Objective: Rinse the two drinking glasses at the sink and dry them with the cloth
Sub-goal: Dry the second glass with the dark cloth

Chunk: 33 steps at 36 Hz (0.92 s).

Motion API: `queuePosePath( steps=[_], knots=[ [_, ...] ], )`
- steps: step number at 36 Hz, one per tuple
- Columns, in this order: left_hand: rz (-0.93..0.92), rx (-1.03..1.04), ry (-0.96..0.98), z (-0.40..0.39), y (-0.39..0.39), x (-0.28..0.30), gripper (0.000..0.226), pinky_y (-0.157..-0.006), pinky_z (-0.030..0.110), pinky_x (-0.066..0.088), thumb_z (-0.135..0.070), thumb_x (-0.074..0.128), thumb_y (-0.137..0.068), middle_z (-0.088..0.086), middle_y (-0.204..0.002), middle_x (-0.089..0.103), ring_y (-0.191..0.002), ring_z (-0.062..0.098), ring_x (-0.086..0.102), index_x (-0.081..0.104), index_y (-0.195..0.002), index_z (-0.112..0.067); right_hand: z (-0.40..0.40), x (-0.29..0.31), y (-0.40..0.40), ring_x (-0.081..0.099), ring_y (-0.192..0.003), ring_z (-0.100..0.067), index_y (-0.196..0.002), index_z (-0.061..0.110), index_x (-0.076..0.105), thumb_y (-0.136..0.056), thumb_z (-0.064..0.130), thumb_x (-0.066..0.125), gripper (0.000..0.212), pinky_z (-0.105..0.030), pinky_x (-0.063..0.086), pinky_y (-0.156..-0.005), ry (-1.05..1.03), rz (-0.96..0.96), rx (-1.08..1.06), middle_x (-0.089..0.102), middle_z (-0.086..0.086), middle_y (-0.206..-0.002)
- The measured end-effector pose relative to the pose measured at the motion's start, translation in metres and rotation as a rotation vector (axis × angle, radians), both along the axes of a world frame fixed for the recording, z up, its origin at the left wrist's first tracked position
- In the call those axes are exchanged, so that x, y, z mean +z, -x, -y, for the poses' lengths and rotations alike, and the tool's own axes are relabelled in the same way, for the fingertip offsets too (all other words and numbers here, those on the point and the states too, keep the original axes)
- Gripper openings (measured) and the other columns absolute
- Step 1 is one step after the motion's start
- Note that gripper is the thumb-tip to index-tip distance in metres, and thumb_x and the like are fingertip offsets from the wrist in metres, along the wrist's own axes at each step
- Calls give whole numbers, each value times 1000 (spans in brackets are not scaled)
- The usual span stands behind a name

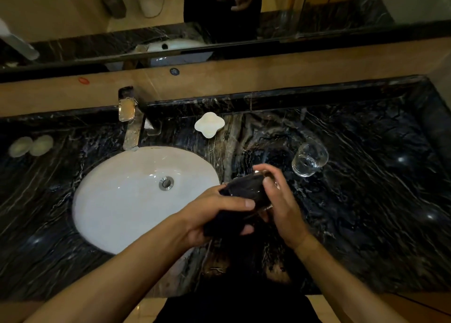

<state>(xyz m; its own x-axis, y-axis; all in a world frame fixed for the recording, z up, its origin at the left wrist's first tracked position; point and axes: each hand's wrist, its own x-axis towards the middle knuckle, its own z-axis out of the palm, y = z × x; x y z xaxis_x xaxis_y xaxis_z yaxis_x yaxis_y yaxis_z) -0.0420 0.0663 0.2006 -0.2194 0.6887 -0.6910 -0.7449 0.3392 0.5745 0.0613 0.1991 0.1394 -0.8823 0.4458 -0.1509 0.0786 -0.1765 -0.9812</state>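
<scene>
The fingers of the left hand (214,212) curl round a dark cloth (240,200), thumb laid along its top, just right of centre in the frame. The right hand (280,200) closes from the other side, its fingers bent over a glass (268,206) that is wrapped in the cloth; only slivers of its clear rim and side show between cloth and palm, so how it is tilted cannot be told. Both hands are held above the worktop (366,200), just right of the sink (122,200).

The second glass (309,159) stands apart on the worktop, to the upper right of the hands, with nothing between them.

The sink is a white oval basin set into the worktop at left centre, with a metal drain (166,183) near its middle. A chrome tap (129,120) rises behind it. A white lobed dish (209,124) sits right of the tap, and two pale round pieces (31,146) lie at far left.

A small blue sticker (174,71) and a red mark (83,80) sit on the tan ledge behind; neither can be read.

The worktop is black marble with pale veins. A mirror (317,10) fills the top of the frame, reflecting the hands.
</scene>
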Motion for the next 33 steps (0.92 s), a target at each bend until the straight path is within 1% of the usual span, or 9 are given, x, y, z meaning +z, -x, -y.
queuePosePath(
  steps=[5, 10, 13, 16, 18, 21, 25, 29, 33],
  knots=[
    [-513, -154, 52, -7, -12, -3, 46, -68, 26, 58, 9, 79, -73, -3, -84, 77, -75, 12, 72, 70, -108, -19, 4, 4, 13, 67, -78, -9, -88, 32, 71, -92, 50, 45, 32, -25, 52, -65, 70, 238, -176, 72, 7, -83],
    [-1651, -741, 85, 3, -16, -32, 45, -68, 35, 59, -35, 69, -82, -13, -115, 70, -98, 15, 68, 53, -123, -44, -13, 9, 11, 41, -36, -12, -80, 16, 65, -96, 61, 47, 51, -14, 21, -35, 294, 643, 129, 55, 2, -51],
    [-1915, -933, -87, 11, -13, -43, 46, -47, 28, 53, -29, 62, -82, -13, -124, 67, -100, 15, 68, 56, -126, -38, -21, 7, 8, 44, -41, -11, -89, 20, 67, -93, 69, 46, 53, -16, 27, -37, 271, 723, 240, 57, 5, -54],
    [-1702, -830, -10, 10, -9, -44, 42, -61, 32, 58, -33, 56, -83, -13, -119, 69, -101, 13, 67, 55, -125, -40, -23, 6, 2, 55, -52, -15, -98, 21, 70, -93, 70, 42, 57, -20, 35, -41, 232, 616, 329, 67, 0, -69],
    [-1172, -616, 55, 6, -8, -36, 41, -76, 36, 60, -21, 72, -81, -6, -107, 74, -90, 13, 70, 64, -119, -33, -20, 4, -2, 64, -73, -17, -106, 28, 69, -94, 65, 46, 45, -23, 41, -46, 162, 478, 276, 72, -1, -93],
    [-409, -219, 42, -2, -5, -17, 36, -64, 33, 60, 9, 71, -80, 6, -82, 75, -67, 20, 69, 70, -108, -15, -13, -1, -4, 66, -98, -14, -115, 34, 64, -90, 51, 50, 33, -22, 51, -64, 67, 282, 141, 68, 3, -114],
    [25, 21, 48, -8, 0, -5, 36, -64, 34, 61, 7, 66, -82, 14, -97, 75, -79, 24, 74, 67, -115, -7, -8, -7, -1, 64, -100, -3, -121, 26, 58, -94, 37, 52, 29, -13, 48, -84, -52, 98, 46, 67, 14, -111],
    [-121, -45, 63, -13, -2, -7, 39, -62, 34, 61, 10, 71, -79, 14, -95, 74, -74, 24, 73, 68, -114, -7, -3, -8, 9, 65, -86, -1, -102, 29, 64, -93, 44, 54, 20, -15, 50, -73, -54, 161, -117, 70, 19, -94],
    [-930, -375, 95, -13, -5, -26, 40, -79, 36, 60, -12, 80, -74, -2, -100, 77, -87, 19, 73, 69, -109, -26, -5, -2, 15, 56, -58, -21, -93, 18, 65, -100, 46, 53, 31, -24, 37, -40, 203, 405, -92, 64, -4, -78]
  ],
)
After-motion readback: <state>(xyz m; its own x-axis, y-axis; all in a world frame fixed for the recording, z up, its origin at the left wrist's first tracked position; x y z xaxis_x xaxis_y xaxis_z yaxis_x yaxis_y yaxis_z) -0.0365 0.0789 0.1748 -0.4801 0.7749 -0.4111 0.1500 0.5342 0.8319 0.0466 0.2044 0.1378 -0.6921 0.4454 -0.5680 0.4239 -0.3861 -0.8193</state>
